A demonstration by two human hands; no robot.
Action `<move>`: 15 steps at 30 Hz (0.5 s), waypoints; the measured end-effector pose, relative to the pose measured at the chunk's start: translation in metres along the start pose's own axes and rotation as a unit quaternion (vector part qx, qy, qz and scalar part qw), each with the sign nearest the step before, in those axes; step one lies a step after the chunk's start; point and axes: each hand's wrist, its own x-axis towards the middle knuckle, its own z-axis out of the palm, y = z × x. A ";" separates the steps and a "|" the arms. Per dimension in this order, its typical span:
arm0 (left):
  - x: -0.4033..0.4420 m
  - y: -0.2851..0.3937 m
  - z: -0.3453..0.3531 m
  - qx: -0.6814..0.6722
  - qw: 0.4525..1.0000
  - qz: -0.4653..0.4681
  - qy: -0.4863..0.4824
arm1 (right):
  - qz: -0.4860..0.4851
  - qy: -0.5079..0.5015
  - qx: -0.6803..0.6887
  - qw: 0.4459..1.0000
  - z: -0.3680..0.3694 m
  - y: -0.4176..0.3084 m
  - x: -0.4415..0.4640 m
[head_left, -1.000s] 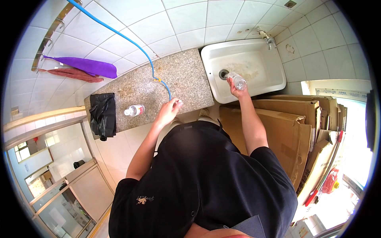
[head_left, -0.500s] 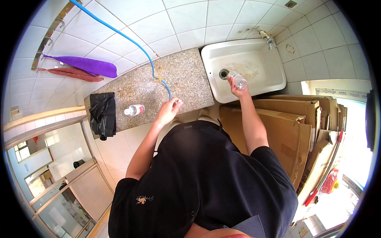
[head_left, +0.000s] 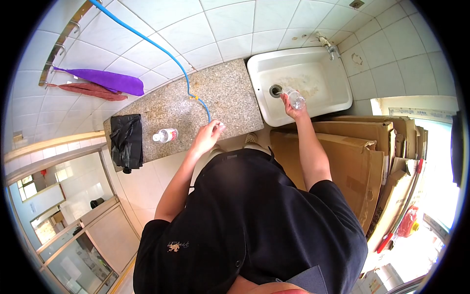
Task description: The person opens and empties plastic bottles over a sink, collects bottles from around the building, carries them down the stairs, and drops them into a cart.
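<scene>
Over the white sink (head_left: 262, 105), my right hand (head_left: 293, 110) grips a clear plastic bottle (head_left: 296, 100). The bottle is tipped, its base toward me and its neck pointing at the drain (head_left: 275, 90). Above the front edge of the speckled stone counter (head_left: 230, 98), the fingers of my left hand (head_left: 207, 137) are pinched on a small white piece that looks like a bottle cap (head_left: 222, 127). Just beyond that hand ends a thin blue hose (head_left: 204, 108). A second clear bottle (head_left: 165, 135) with a red and white label lies on the counter to the left.
A black plastic bag (head_left: 126, 139) covers the counter's left end. The tap (head_left: 331, 49) is at the sink's back right. Flattened cardboard boxes (head_left: 342, 166) stand against my right side. Purple (head_left: 110, 81) and brown cloths (head_left: 88, 90) hang from wall hooks.
</scene>
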 end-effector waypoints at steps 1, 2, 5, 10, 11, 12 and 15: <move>0.000 0.000 0.000 0.002 1.000 -0.001 -0.001 | -0.006 0.004 -0.014 1.000 0.002 0.001 -0.002; 0.000 0.001 0.000 -0.001 1.000 0.002 0.000 | -0.011 0.008 -0.028 1.000 0.005 0.002 -0.004; 0.000 0.000 0.003 -0.003 1.000 0.002 -0.003 | -0.053 -0.004 -0.073 0.996 0.023 0.012 -0.016; 0.000 0.006 0.002 0.033 0.998 0.044 0.002 | -0.254 0.034 -0.311 0.915 0.076 0.048 -0.039; 0.000 0.007 0.003 0.030 0.998 0.051 0.004 | -0.288 0.043 -0.372 0.881 0.081 0.058 -0.045; 0.000 0.011 0.002 0.027 0.998 0.057 0.005 | -0.296 0.055 -0.390 0.870 0.079 0.065 -0.046; 0.000 0.020 0.004 0.006 0.997 0.074 0.012 | -0.254 0.076 -0.365 0.893 0.031 0.067 -0.029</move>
